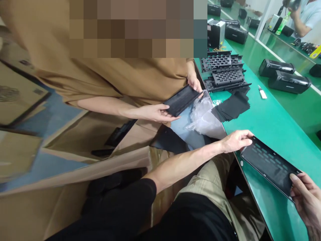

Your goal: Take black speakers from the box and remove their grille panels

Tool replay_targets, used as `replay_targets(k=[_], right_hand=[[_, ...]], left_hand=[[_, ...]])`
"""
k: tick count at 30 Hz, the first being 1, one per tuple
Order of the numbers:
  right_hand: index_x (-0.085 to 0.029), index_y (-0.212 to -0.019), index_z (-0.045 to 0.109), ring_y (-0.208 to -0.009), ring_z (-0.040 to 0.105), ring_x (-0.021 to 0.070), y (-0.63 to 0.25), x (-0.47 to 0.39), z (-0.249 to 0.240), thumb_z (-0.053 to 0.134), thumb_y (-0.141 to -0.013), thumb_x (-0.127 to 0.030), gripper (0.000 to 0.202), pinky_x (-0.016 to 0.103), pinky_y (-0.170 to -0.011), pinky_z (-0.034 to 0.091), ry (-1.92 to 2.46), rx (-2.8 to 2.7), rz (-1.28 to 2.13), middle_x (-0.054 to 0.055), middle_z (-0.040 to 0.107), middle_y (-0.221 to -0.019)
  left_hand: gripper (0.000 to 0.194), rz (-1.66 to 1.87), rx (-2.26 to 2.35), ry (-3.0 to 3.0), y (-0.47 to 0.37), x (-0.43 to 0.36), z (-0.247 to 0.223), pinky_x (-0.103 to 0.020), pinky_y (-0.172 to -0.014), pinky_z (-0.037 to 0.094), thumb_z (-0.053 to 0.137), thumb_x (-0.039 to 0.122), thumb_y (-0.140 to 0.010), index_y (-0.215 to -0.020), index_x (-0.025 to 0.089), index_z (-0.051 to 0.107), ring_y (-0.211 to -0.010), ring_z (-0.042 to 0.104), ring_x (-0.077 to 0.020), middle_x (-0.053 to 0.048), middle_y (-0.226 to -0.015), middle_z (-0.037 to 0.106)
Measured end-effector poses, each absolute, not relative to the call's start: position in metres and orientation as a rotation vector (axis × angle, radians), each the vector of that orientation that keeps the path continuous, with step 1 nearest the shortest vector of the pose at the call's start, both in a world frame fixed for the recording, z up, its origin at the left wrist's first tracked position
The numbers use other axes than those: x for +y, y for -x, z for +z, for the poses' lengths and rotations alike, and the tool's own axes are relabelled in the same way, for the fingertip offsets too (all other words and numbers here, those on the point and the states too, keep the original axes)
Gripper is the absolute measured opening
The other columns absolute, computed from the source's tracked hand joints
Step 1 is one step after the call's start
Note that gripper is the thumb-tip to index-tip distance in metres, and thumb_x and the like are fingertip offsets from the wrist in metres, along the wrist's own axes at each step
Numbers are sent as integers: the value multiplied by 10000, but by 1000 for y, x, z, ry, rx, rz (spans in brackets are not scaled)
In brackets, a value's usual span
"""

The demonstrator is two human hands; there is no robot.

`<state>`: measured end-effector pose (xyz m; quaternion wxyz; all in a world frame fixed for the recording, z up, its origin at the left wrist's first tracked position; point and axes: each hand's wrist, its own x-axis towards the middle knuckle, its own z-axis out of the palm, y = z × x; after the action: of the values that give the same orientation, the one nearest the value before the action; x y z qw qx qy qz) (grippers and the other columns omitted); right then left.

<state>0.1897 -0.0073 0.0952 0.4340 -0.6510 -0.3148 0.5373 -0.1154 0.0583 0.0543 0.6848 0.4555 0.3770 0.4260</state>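
A black speaker grille panel [269,167] with rows of slots is held over the near edge of the green table [288,140]. My left hand [237,142] pinches its upper-left end between thumb and fingers. At the lower-right end my right hand [304,190] grips it, thumb on the inner face. A dark sheet seems to cover the slots from behind or inside; I cannot tell which. Beyond my left hand lies a fanned stack of thin black sheets [233,105]. Several more slotted grille panels [225,72] are piled farther back on the table.
A co-worker in a brown shirt [120,77] holds a similar black panel [183,100] with both hands. A clear plastic bag [204,113] hangs at the table edge. Black speakers [288,82] and a small white bottle [262,92] stand at the right. Cardboard boxes [72,137] sit at left.
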Motion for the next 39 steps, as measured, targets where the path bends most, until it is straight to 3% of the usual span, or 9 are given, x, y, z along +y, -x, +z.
replay_targets(k=[9, 12, 15, 22, 28, 35, 39], right_hand=[[-221, -956, 612, -481, 467, 82, -196, -2, 92, 1135, -492, -454, 737, 146, -452, 436, 1653, -722, 1379, -70, 488, -615], [-219, -943, 607, -486, 479, 89, -197, -2, 92, 1141, -453, -453, 761, 154, -452, 440, 1677, -719, 1376, -58, 514, -623], [-213, -996, 644, -507, 467, 66, -196, -4, 91, 1133, -505, -494, 748, 118, -470, 416, 1668, -729, 1353, -53, 523, -647], [-220, -937, 623, -494, 475, 98, -197, -2, 88, 1143, -443, -481, 763, 154, -444, 423, 1697, -717, 1354, -49, 503, -603], [-204, -934, 660, -510, 468, 60, -186, -10, 100, 1155, -420, -502, 772, 101, -460, 405, 1667, -739, 1293, -46, 521, -643], [-217, -1134, 785, -593, 550, 90, -187, -20, 111, 1158, -393, -515, 881, 121, -574, 532, 1676, -717, 1326, -19, 573, -699], [-189, -941, 759, -609, 582, 121, -197, -23, 104, 1148, -435, -504, 712, 147, -582, 554, 1668, -755, 1375, 39, 620, -702]], left_hand=[[370, 970, 847, -996, 115, 59, 53, -209, -611, 441, 848, 397, -842, -1072, 155, 689, -641, 557, -74, 25, -835, 655], [349, 967, 831, -1024, 115, 60, 52, -198, -617, 447, 845, 354, -847, -1087, 152, 694, -665, 571, -78, 11, -852, 675], [309, 968, 824, -1046, 115, 60, 50, -191, -613, 446, 818, 305, -867, -1105, 149, 698, -670, 572, -76, 3, -869, 692], [353, 976, 826, -1038, 115, 61, 47, -191, -636, 446, 873, 321, -844, -1107, 149, 713, -687, 591, -77, 0, -891, 711], [309, 1024, 776, -1036, 114, 61, 46, -218, -766, 478, 882, 273, -844, -1081, 153, 725, -801, 628, -94, -15, -946, 727], [487, 1070, 692, -1068, 120, 56, 50, -255, -841, 483, 948, 447, -810, -1139, 154, 742, -908, 640, -127, -49, -1059, 738], [584, 1034, 675, -1004, 122, 60, 53, -238, -767, 467, 1020, 483, -722, -1119, 152, 748, -863, 636, -116, -37, -1019, 739]])
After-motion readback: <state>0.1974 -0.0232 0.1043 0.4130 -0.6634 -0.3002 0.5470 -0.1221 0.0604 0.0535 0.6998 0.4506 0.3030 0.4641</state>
